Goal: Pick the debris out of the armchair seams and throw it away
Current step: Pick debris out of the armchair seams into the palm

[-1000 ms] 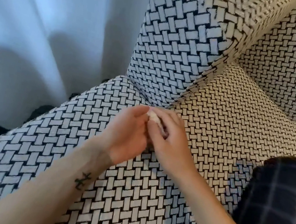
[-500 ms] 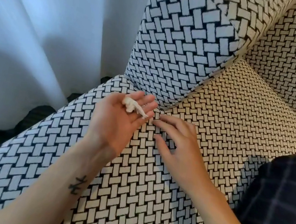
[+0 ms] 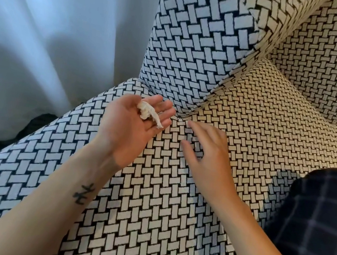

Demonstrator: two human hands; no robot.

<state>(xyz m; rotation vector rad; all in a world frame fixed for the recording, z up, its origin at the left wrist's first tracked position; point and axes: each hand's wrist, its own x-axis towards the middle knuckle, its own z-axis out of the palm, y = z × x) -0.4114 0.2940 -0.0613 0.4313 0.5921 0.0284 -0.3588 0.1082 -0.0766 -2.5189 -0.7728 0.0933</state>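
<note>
- Your left hand (image 3: 127, 129) lies palm up over the seat cushion (image 3: 151, 201) of the armchair (image 3: 327, 64), fingers relaxed and barely cupped; it pinches nothing
- The debris (image 3: 148, 113), a pale crumpled wad with a thin tail, rests loose on those fingers near their tips, just short of the armrest (image 3: 198, 44)
- Your right hand (image 3: 207, 155) is palm down with fingers spread and holds nothing; its fingertips (image 3: 190, 123) sit at the cushion near the front end of the seam (image 3: 220, 89), but contact cannot be confirmed
- A small pale fleck (image 3: 174, 117) shows between the two hands; it is too small to tell debris from weave
- Judgement: the wad is out of the seam and disposal is not yet done; no bin is in view
- Risk one: the wad is unsecured. A tilt of your left palm, or a knock from your right hand working beside it, would roll it off the fingertips and back into the seam, or over the cushion edge towards the curtain (image 3: 46, 30)
- Risk two: the wad looks light and fibrous, so closing your fingers carelessly may break off the tail and scatter new scraps on the seat
- Risk three: pale scraps are hard to tell from the pale blocks of the weave, so searching by eye alone may leave pieces deep in the seam
- Risk four: the checked cloth (image 3: 312, 227) at your right lies over the cushion; weight there may close the gap you need to probe
</note>
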